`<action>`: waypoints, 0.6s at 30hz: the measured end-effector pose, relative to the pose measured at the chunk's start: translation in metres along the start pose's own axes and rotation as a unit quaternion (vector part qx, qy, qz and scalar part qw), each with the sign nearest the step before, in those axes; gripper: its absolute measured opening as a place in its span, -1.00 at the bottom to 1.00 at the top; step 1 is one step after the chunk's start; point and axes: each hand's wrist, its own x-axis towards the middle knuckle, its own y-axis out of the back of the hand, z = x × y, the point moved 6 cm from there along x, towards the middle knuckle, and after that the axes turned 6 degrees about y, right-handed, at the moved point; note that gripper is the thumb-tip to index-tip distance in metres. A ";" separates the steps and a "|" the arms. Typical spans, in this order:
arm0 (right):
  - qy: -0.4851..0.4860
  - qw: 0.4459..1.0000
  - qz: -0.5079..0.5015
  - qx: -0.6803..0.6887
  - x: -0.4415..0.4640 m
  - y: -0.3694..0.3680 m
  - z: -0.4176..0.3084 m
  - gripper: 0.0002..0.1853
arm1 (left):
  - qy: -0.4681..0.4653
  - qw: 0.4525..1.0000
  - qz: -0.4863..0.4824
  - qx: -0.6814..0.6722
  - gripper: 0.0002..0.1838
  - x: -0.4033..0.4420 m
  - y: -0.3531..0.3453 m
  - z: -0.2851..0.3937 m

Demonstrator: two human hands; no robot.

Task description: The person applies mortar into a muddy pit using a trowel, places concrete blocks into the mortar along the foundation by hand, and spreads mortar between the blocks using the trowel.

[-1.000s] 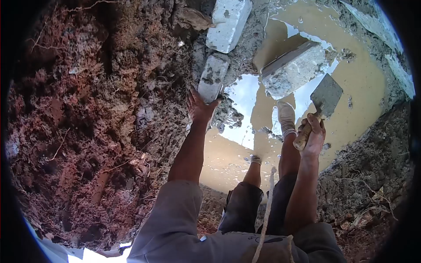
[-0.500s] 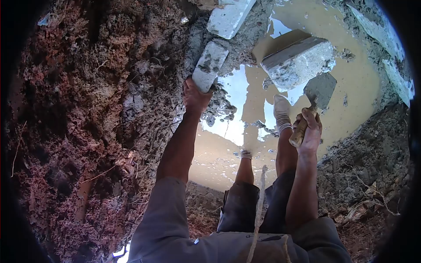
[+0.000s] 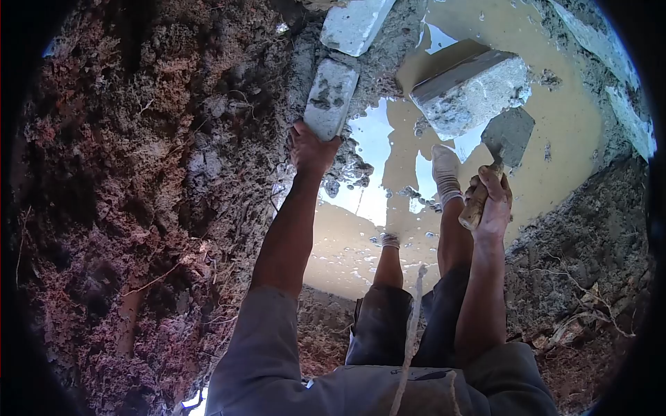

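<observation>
My left hand (image 3: 313, 148) grips the near end of a grey block (image 3: 331, 97) that lies on the muddy ledge beside the earth wall. Its fingers wrap round the block's left and lower edges. In my right hand (image 3: 491, 202) is the wooden handle of a trowel (image 3: 509, 136); the flat blade points away from me, over the muddy water. A second block (image 3: 355, 26) lies just beyond the first, at the top of the view. Between my hands, farther out, a large block (image 3: 473, 93) rests tilted in the water.
Muddy water (image 3: 569, 132) fills the pit round my feet and lower legs. A rough earth wall (image 3: 139, 180) rises at the left. Pale slabs (image 3: 600, 45) line the upper right edge, and roots (image 3: 590, 305) stick out of the soil at the lower right. A cord hangs before my body.
The near block has turned slightly under my left hand, whose fingers have closed round its end. My right hand has lowered the trowel a little toward the large block's near side.
</observation>
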 end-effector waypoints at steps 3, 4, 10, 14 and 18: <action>-0.008 1.000 -0.007 0.009 0.000 -0.003 0.000 -0.78 | -0.029 0.999 0.042 -0.011 -0.15 -0.008 -0.004 0.006; -0.009 1.000 -0.007 0.012 0.000 -0.003 -0.001 -0.78 | -0.034 0.998 0.047 -0.011 -0.15 -0.009 -0.003 0.005; 0.015 1.000 -0.012 0.001 0.004 0.000 0.004 -0.78 | -0.053 0.998 0.041 -0.019 -0.23 -0.001 0.003 0.006; 0.004 1.000 -0.017 -0.018 -0.003 -0.007 0.000 -0.78 | -0.039 0.999 0.035 -0.008 -0.21 -0.002 0.005 0.008; 0.020 0.999 -0.039 -0.028 -0.003 -0.008 0.007 -0.78 | -0.046 0.998 0.035 -0.005 -0.22 -0.002 0.008 0.008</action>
